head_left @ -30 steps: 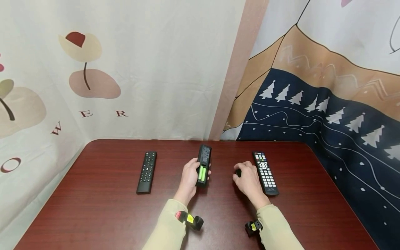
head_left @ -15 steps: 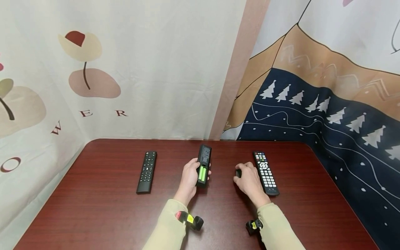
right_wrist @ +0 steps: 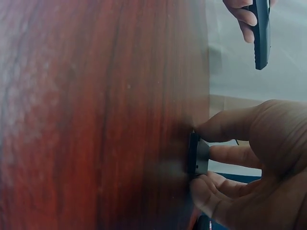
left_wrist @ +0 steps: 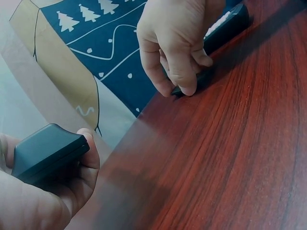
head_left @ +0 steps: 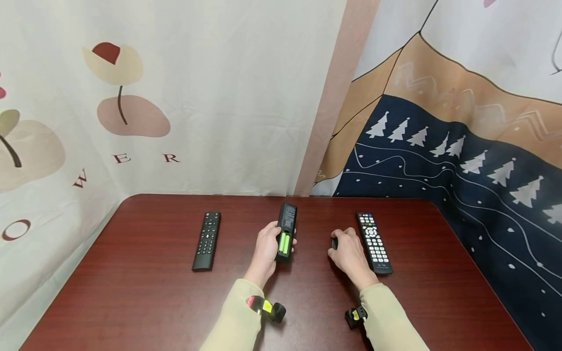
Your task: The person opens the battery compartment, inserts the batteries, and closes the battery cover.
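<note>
My left hand [head_left: 265, 247] grips a black remote control [head_left: 288, 217], back side up and held above the table. Its battery compartment is uncovered, and two green batteries [head_left: 284, 243] lie side by side in it. In the left wrist view only the end of this remote control [left_wrist: 50, 151] shows between fingers and thumb. Farther right, my right hand [head_left: 350, 251] pinches a small black battery cover [right_wrist: 201, 155] by its edges, down at the tabletop. Fingers hide most of the cover in the head view.
A black remote control with white buttons [head_left: 375, 246] lies just right of my right hand. Another black remote control [head_left: 207, 241] lies left of my left hand. All are on a reddish-brown table [head_left: 145, 292], with printed curtains [head_left: 228, 97] behind its far edge.
Between the first two frames my right hand shifts very slightly to the right. The left hand, the remote control and the batteries keep their places.
</note>
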The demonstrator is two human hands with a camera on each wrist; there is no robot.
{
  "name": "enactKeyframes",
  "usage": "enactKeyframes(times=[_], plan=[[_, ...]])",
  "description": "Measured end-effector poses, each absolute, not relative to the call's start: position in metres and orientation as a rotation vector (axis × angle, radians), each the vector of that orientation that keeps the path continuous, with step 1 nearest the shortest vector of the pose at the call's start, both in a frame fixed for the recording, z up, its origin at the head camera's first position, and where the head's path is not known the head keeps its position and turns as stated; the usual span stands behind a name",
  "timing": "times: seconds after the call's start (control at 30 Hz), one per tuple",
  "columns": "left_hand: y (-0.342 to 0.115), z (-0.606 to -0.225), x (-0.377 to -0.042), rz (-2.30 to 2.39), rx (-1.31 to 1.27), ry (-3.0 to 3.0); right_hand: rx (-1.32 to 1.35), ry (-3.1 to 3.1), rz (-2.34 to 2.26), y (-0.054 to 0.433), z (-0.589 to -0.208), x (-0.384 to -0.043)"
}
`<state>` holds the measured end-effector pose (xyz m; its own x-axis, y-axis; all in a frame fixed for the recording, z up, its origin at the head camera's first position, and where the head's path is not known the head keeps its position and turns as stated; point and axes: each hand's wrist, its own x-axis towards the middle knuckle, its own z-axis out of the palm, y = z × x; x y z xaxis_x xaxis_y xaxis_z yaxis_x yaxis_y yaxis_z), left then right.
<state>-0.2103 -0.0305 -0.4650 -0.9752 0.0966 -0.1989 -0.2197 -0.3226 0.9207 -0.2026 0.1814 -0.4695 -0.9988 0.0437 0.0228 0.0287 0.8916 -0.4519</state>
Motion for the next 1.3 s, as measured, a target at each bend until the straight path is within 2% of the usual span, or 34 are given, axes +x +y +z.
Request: enactKeyframes(times=[0.7, 1.3], plan=[[-0.026, -0.463, -0.21, 2.382, -0.152, 1.716, -0.108, -2.94, 0.878, 0.178, -0.466, -0.2], [-0.025, -0.466, -0.211, 2.381, -0.13, 1.706, 0.02, -2.802, 0.963, 0.169, -0.461, -0.196]])
